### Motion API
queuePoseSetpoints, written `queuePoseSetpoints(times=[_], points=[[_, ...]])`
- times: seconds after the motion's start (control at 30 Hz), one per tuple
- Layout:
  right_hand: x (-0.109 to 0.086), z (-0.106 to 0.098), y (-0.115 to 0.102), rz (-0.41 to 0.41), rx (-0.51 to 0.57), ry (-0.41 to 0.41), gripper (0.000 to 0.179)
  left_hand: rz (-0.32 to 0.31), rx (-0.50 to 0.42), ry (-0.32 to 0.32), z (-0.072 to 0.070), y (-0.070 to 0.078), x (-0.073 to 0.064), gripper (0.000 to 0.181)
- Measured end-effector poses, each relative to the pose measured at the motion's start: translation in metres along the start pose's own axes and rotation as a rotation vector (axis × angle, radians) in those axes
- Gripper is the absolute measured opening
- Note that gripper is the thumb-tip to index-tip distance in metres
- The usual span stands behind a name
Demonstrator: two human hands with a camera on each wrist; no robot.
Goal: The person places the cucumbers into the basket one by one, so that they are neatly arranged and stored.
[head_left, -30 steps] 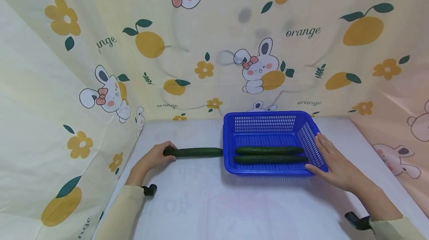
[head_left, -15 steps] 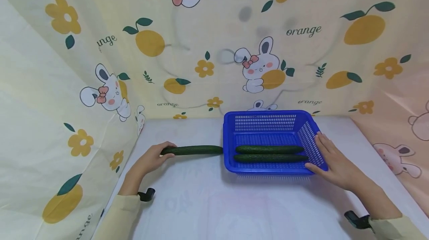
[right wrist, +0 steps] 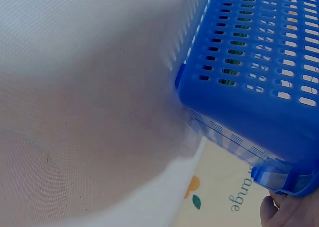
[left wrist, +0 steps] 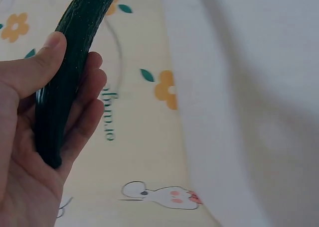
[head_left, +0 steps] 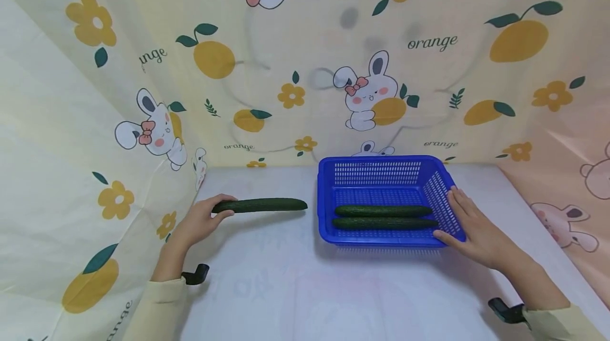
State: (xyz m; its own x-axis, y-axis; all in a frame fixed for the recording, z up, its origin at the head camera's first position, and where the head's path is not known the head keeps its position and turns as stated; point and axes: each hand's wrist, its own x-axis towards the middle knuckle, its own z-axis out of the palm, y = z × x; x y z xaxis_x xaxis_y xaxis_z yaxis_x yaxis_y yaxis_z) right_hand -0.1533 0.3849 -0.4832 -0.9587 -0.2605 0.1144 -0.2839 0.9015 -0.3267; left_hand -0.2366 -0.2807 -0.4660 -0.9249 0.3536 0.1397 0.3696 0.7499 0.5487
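Note:
In the head view my left hand (head_left: 196, 223) grips the near end of a dark green cucumber (head_left: 269, 204). The cucumber points right, over the table, its tip a short way left of the blue basket (head_left: 374, 195); a shadow lies beneath it. In the left wrist view the thumb presses one side of the cucumber (left wrist: 70, 62) and the fingers curl round the other. Two more cucumbers lie side by side inside the basket, a rear one (head_left: 383, 211) and a front one (head_left: 385, 224). My right hand (head_left: 481, 238) rests with straight fingers against the basket's right side, thumb at its front corner.
A white-covered table (head_left: 267, 288) carries the basket right of centre. Behind it hangs a cream cloth (head_left: 305, 50) printed with rabbits, oranges and flowers, which also lines the left side. A pinkish printed cloth (head_left: 562, 171) closes the right side.
My left hand has drawn the cucumber back to the left and raised it, so its tip has parted from the basket's left edge. The right hand and basket have stayed in place.

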Motion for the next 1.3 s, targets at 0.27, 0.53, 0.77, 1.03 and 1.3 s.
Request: queuePoseSetpoints(times=[0.27, 0.53, 0.77, 1.03, 1.3], points=[[0.001, -0.001, -0.001, 0.009, 0.005, -0.008, 0.108, 0.005, -0.057, 0.054, -0.019, 0.019, 0.0, 0.036], [0.0, -0.001, 0.0, 0.004, 0.002, -0.002, 0.109, 0.09, -0.072, 0.091, -0.019, 0.055, 0.017, 0.036], [0.001, 0.0, 0.001, 0.003, -0.002, -0.005, 0.108, 0.21, -0.111, 0.086, -0.006, 0.086, 0.042, 0.034], [0.001, 0.001, 0.001, 0.011, 0.003, -0.013, 0.108, 0.229, -0.145, 0.049, 0.021, 0.119, 0.074, 0.034], [0.0, 0.0, 0.002, 0.012, 0.0, -0.008, 0.109, 0.217, -0.13, 0.002, 0.051, 0.144, 0.104, 0.032]])
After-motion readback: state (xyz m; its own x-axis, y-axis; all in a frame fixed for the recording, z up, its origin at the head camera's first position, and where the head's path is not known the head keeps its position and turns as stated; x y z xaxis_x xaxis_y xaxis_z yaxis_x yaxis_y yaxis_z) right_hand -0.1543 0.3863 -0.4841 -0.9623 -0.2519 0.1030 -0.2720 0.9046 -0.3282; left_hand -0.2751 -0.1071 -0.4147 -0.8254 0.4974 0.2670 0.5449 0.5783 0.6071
